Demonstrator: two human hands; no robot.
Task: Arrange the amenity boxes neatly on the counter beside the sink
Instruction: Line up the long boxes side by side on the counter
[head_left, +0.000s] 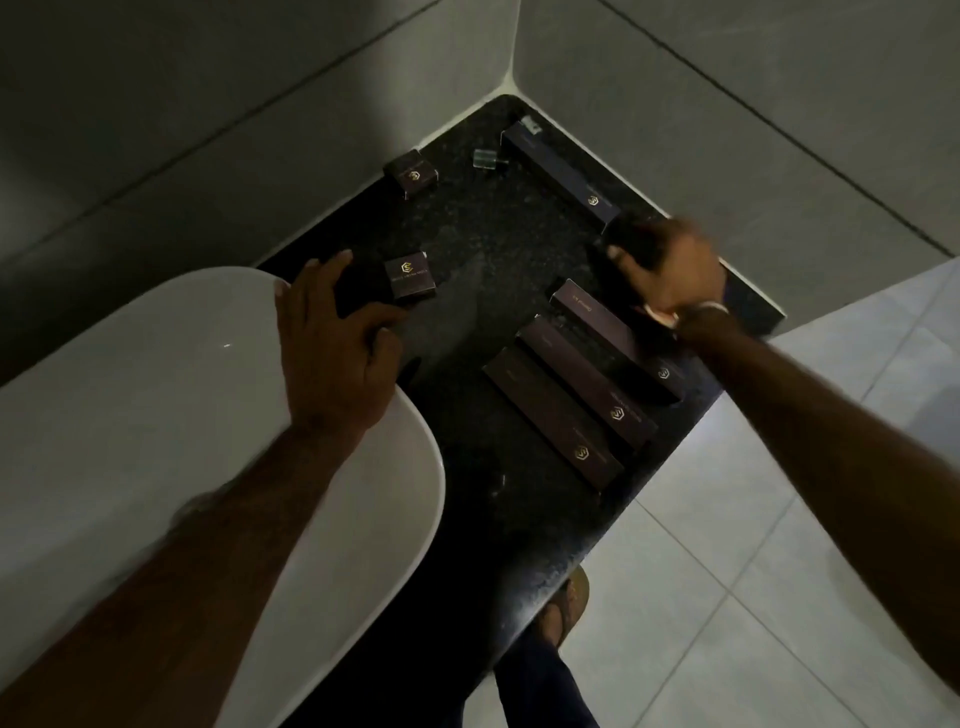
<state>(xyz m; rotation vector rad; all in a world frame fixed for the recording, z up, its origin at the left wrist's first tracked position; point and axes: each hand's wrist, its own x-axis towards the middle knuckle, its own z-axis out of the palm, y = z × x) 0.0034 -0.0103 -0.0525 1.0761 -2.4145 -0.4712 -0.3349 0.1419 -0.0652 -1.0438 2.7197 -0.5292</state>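
You are midway through the sorting, by the look of it: three long dark-brown cardboard boxes already lie side by side in a slanted row near the right front edge of the speckled black granite counter, while the rest sit scattered. Your left hand reaches over the rim of the smooth white oval ceramic sink, fingers curled around the near side of a small dark cube-like box with a gold logo; it seems to be closing on it, though whether the grip is firm I cannot tell. Your right hand is blurred at the near end of a long navy-dark box lying along the right wall, cupped over something dark; whether it clamps anything is unclear. A second small dark box stands far left against the grey tiled wall, and a small clear plastic piece lies near the far corner. The next move probably calls for bringing the small boxes together and squaring the stray long one with the row. The cartons are light, sharp-edged matte card that should slide easily on polished stone.
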